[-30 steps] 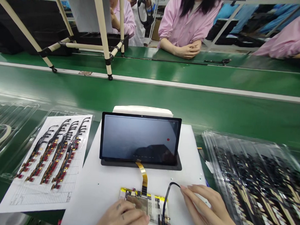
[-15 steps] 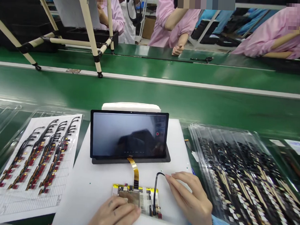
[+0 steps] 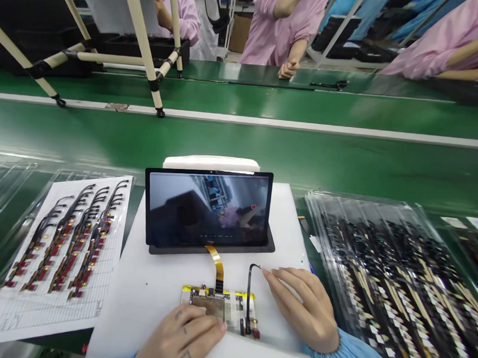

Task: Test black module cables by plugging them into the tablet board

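Fingers (image 3: 288, 279) of the right hand (image 3: 302, 313) lie open, gripping nothing, tips just beside the free end of a black flat cable (image 3: 248, 295). The left hand (image 3: 180, 335) rests on the circuit board (image 3: 205, 307) just before the display (image 3: 208, 209), its amber flex ribbon (image 3: 218, 265) already joined, that cable end still loose.

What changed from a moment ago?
The co-worker across the belt unfolded their arms: one arm is raised, and one hand rests on the belt. The display screen now reflects a brighter scene. The person's view shifted slightly. The left hand stayed on the circuit board, the right hand by the black cable.
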